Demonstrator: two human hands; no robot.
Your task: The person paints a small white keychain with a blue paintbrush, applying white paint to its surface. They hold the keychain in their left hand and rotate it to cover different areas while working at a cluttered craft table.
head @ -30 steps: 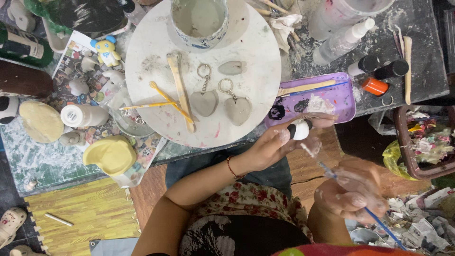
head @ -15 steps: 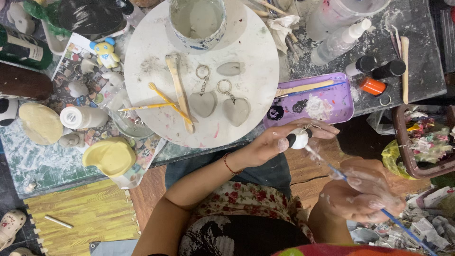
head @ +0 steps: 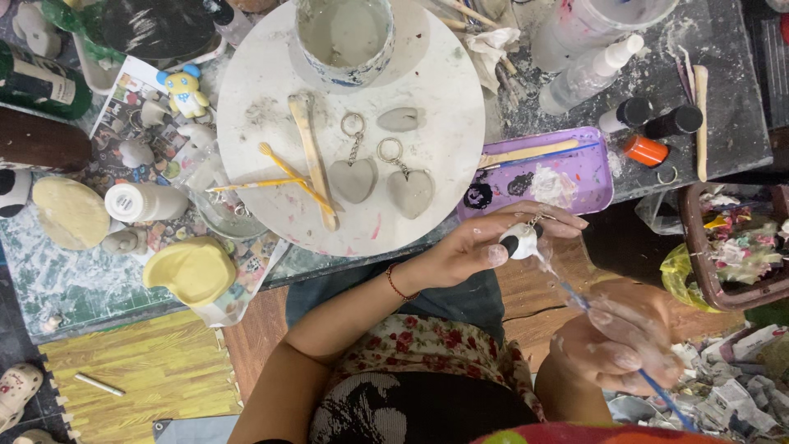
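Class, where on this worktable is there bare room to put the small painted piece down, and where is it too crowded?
Free: the round white board right of the two clay hearts, and the grey tabletop past the black-capped bottles. Crowded: the left side around the yellow dish and the purple tray.

Far out to the left of the fingers [head: 493, 255], at the worktop's [head: 723, 140] edge, lies a dark green bottle [head: 41, 82] wearing a white label with dark print. Nearer, also left, a small white bottle [head: 144, 201] lies on its side atop a colourful printed sheet [head: 115, 123]. Above and right of the fingers stand a clear spray bottle [head: 588, 78], two black-capped bottles [head: 657, 119] and an orange bottle [head: 645, 150], all close together.
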